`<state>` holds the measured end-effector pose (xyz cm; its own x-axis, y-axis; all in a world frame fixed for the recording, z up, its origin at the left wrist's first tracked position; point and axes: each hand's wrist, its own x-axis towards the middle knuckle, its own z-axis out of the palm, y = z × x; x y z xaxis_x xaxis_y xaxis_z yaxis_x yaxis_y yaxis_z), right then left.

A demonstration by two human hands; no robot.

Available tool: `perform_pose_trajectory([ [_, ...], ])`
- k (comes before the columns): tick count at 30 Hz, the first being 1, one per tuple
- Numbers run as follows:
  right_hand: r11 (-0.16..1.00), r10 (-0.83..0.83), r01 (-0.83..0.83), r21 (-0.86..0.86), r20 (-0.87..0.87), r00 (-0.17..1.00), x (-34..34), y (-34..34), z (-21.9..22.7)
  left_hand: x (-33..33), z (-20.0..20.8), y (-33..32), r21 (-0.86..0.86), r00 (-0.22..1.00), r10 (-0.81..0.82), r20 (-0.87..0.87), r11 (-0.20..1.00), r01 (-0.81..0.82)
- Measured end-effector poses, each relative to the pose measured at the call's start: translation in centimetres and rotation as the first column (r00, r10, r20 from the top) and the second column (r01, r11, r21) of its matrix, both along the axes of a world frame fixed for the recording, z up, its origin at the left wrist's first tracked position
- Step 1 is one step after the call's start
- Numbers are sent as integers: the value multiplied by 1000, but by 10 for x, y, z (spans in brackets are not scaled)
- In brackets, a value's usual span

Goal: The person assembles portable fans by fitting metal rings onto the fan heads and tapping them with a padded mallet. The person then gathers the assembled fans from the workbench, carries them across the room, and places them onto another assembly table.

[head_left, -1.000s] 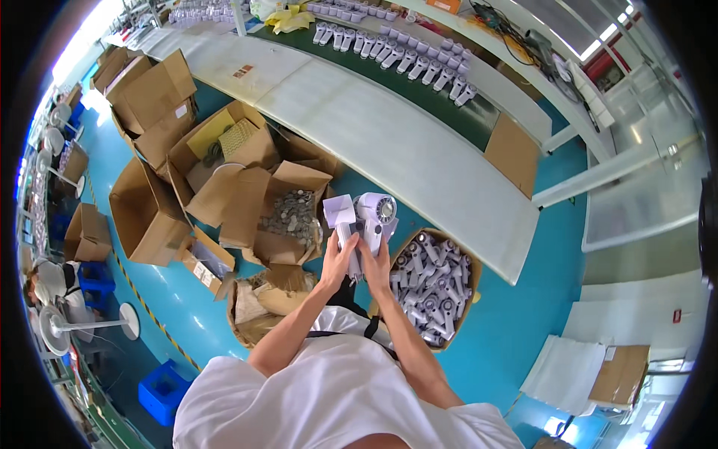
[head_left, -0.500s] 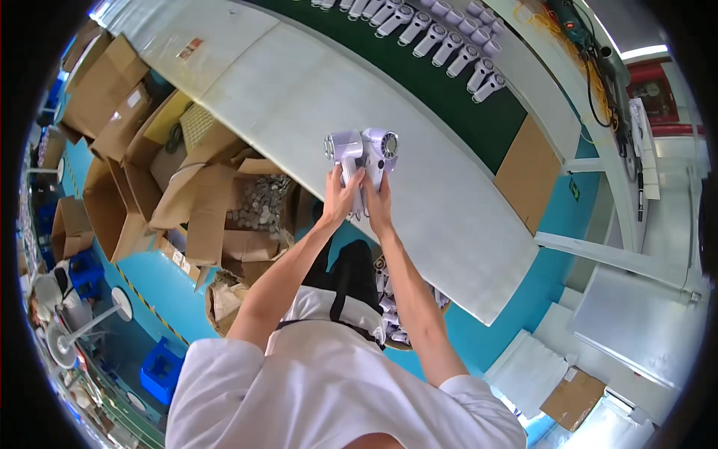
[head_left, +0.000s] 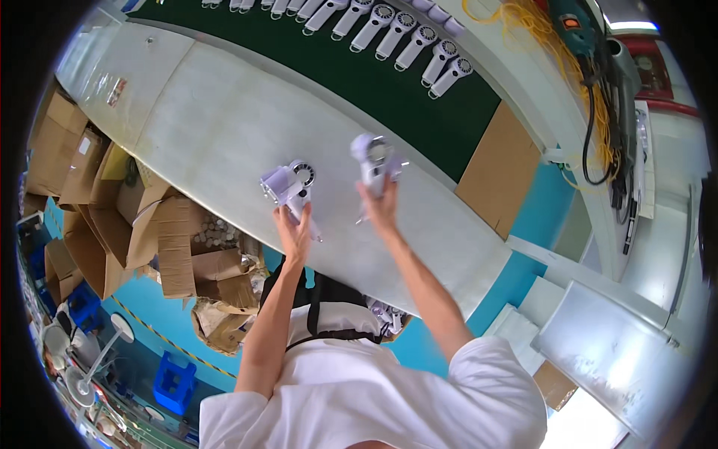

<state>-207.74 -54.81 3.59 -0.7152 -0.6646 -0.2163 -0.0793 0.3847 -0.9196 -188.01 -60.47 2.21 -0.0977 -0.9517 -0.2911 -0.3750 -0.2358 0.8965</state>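
My left hand (head_left: 294, 233) is closed around the handle of a lilac and white handheld fan (head_left: 302, 176) with a round grille; a lilac barrel-shaped part beside the grille may belong to a second fan. To its right, above the white tabletop, my right hand (head_left: 383, 211) grips another lilac handheld fan (head_left: 372, 154), blurred by motion. Something shiny sticks out behind that one, and I cannot tell whether it is a further fan. The two hands are apart. Beyond them, several similar fans (head_left: 408, 52) lie in a row along the green strip.
The white table (head_left: 232, 112) curves across, with a green strip (head_left: 441, 123) and a brown cardboard sheet (head_left: 490, 168) at its far side. Open cartons (head_left: 97, 239) crowd the left. A carton of fan parts (head_left: 387, 314) stands below the near edge. Tools with yellow cord (head_left: 572, 34) hang at right.
Held side by side before, the fans are now apart: my left hand has moved left and lower, my right hand slightly right. The view has shifted too.
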Motion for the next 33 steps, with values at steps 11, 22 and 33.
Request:
perform_pose_trajectory([
  [11,692,-214,519,501,-545,811,-357,-72,-22,-7,20,-3,-12,991,27,134,1000,-26],
  [22,647,-182,492,582,-509,841,-371,-117,-48,-2,26,5,-42,985,56,163,998,-50],
  [33,998,34,10,60,-692,722,-212,-85,-12,0,37,-4,-123,968,75,240,991,-47],
])
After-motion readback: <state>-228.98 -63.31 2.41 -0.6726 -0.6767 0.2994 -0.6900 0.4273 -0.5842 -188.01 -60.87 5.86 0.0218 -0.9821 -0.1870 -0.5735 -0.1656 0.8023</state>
